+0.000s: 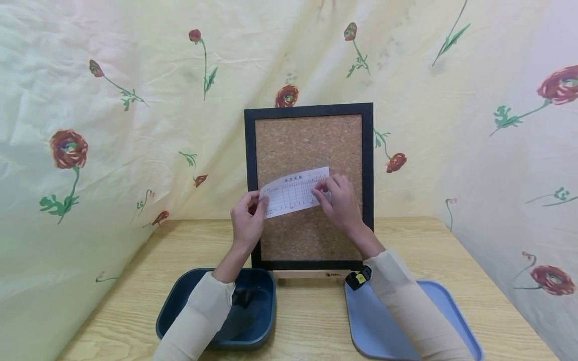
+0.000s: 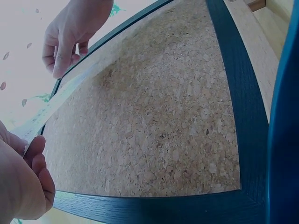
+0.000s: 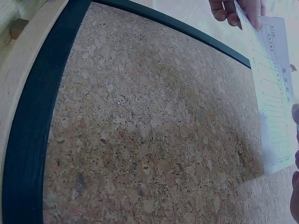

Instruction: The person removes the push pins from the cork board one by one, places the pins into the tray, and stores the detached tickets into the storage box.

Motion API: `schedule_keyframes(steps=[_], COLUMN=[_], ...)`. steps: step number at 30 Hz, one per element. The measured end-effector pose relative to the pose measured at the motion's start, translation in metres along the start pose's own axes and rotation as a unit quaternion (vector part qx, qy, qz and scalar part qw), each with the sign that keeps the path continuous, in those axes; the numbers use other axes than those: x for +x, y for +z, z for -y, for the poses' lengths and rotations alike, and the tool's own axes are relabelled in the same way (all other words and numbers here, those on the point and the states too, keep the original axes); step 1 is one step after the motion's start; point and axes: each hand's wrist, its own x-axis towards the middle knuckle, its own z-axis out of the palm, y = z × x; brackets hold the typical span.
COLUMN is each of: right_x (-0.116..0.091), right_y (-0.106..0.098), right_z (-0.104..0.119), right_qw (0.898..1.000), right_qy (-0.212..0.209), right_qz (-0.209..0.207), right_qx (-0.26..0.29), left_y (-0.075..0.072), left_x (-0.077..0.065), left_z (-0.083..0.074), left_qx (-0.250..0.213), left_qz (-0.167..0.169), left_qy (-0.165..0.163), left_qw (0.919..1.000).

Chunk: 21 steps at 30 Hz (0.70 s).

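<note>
A white printed slip of paper (image 1: 293, 193) with a ruled table slants across the front of a cork board (image 1: 311, 145) in a dark frame. My left hand (image 1: 250, 215) pinches the slip's left end between thumb and fingers; the right wrist view also shows this grip. My right hand (image 1: 338, 200) is at the slip's right part, fingers curled, thumb and index tips close together over the printed side. From the left wrist, the right hand (image 2: 74, 37) appears beside the slip's far end, thumb pointing down. I cannot tell whether something small sits between its fingertips.
The board stands on a light wooden ledge (image 1: 311, 274) on the wooden table (image 1: 307, 321). A dark blue bin (image 1: 268, 321) with a black item inside sits below my left forearm. Under my right forearm lies a light blue tray (image 1: 370, 326). Flowered cloth (image 1: 158, 125) hangs behind.
</note>
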Motion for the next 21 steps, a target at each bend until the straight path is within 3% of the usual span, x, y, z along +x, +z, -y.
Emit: schedule_keyframes(steps=[11,21], right_x=[-0.008,-0.018], right_y=[-0.003,-0.006], right_z=[0.003,0.005], right_qw=[1.0,1.0], right_qy=[-0.01,-0.016], right_qz=[0.0,0.001], right_qx=[-0.002,-0.018], left_y=[-0.006,-0.012], left_x=[-0.005,-0.014], left_z=[-0.001,-0.003], left_qx=[-0.007,0.003], left_qz=[0.002,0.02], left_qy=[-0.004,-0.034], left_qw=[1.0,0.9992])
